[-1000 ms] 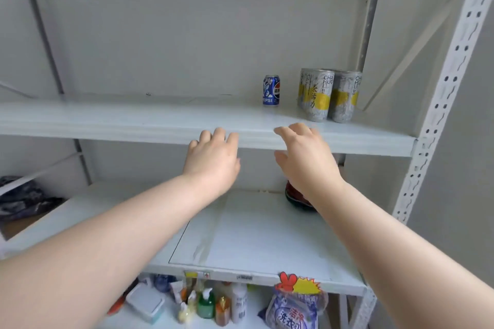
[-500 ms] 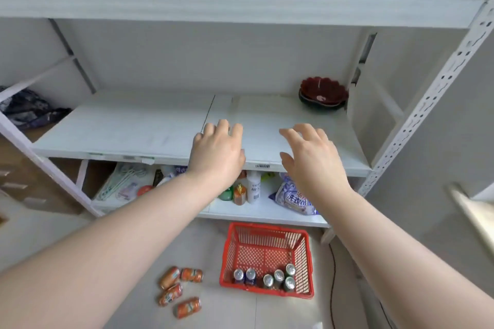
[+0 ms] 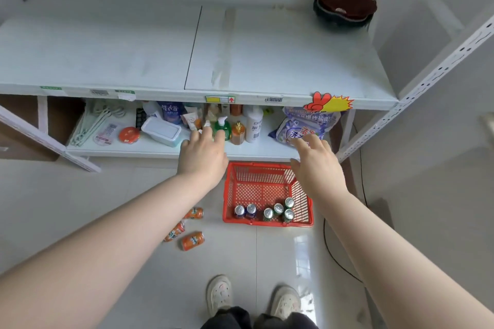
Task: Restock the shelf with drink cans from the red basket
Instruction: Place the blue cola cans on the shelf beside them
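Observation:
A red basket (image 3: 267,184) stands on the floor in front of the shelving. Several drink cans (image 3: 267,211) stand upright along its near wall. My left hand (image 3: 203,155) hovers above the floor just left of the basket, fingers relaxed and holding nothing. Over the basket's far right corner, my right hand (image 3: 318,168) reaches out with fingers spread, also holding nothing. A wide white shelf (image 3: 133,61) spans the upper part of the view.
Three orange cans (image 3: 192,240) lie on the tiled floor left of the basket. The lowest shelf holds bottles (image 3: 254,125), a blue bag (image 3: 302,128) and a lidded box (image 3: 161,131). A dark red bowl (image 3: 344,2) sits at the shelf's back right. My shoes (image 3: 219,296) and a black cable (image 3: 334,254) show below.
The view has tilted down from the upper shelf with its cans to the floor and the basket. Both hands stay stretched out and now hang over the basket area.

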